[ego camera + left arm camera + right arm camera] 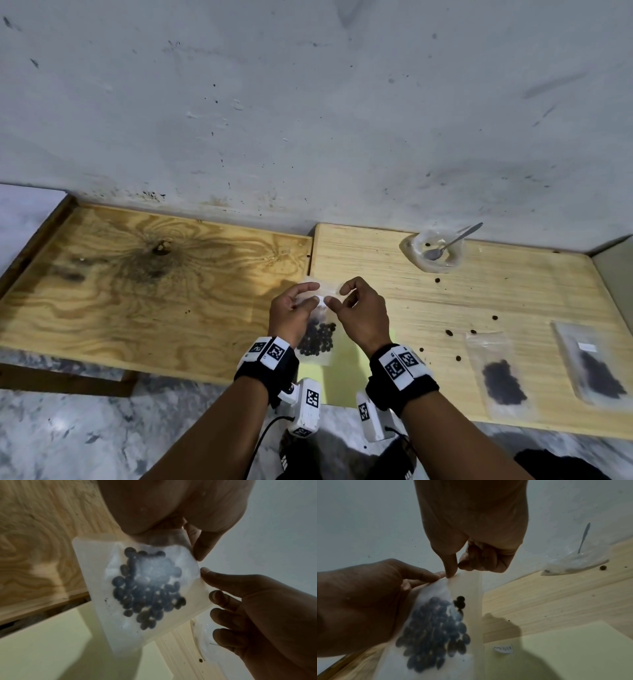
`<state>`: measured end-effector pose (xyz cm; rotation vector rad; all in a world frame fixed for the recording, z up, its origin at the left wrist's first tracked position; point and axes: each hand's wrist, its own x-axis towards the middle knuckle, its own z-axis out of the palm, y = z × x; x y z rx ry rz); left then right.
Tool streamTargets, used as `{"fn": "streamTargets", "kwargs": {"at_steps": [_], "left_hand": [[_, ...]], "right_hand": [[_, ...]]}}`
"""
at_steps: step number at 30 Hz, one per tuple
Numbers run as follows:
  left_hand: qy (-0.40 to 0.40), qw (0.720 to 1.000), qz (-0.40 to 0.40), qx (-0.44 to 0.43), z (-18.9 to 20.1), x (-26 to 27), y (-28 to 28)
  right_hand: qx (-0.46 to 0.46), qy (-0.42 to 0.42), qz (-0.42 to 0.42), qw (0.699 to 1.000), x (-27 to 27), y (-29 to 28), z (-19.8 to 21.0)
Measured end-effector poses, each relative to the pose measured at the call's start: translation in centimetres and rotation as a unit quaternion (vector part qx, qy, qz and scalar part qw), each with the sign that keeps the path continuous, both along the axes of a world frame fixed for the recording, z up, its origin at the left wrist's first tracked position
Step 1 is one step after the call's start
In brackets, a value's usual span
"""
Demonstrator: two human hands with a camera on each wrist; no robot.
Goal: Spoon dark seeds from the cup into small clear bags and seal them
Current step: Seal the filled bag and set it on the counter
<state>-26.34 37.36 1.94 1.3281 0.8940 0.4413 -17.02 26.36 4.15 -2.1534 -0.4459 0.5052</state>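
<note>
A small clear bag (317, 339) holding dark seeds (317, 341) hangs above the table's front edge, held by both hands. My left hand (313, 293) pinches the bag's top edge on the left side, and my right hand (335, 295) pinches it just to the right. In the left wrist view the bag (145, 588) hangs below my left hand (187, 534), seeds bunched in its middle. In the right wrist view my right hand (455, 570) presses thumb and finger on the bag (436, 628) top. The clear cup (438, 250) with a metal spoon (452, 241) stands at the back right.
Two filled bags (500, 373) (596, 370) lie flat at the right of the pale wooden table (445, 308). Several loose seeds (448, 332) are scattered between them and the cup. A yellow sheet (342, 373) lies under the hands. A plywood board (137, 291) adjoins on the left.
</note>
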Motion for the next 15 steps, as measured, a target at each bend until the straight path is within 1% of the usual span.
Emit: {"fn": "streamTargets", "kwargs": {"at_steps": [4, 7, 11, 13, 15], "left_hand": [[0.002, 1.0, -0.007, 0.002, 0.2, 0.1, -0.8], [0.013, 0.999, -0.023, 0.031, -0.1, 0.7, -1.2], [0.038, 0.996, -0.048, 0.058, 0.4, 1.9, -2.7], [0.04, 0.995, -0.059, 0.073, 0.8, 2.7, -3.6], [0.021, 0.997, -0.047, 0.061, 0.9, 3.7, -4.5]], "right_hand": [[0.018, 0.007, 0.035, 0.999, 0.5, -1.0, 0.0], [0.029, 0.01, 0.044, 0.999, 1.0, -2.0, -0.1], [0.027, 0.002, 0.016, 1.0, 2.2, -3.7, 0.0], [0.051, -0.007, 0.004, 0.999, 2.9, -4.8, -0.2], [0.084, -0.027, -0.016, 0.996, 3.7, -6.4, -0.6]]}}
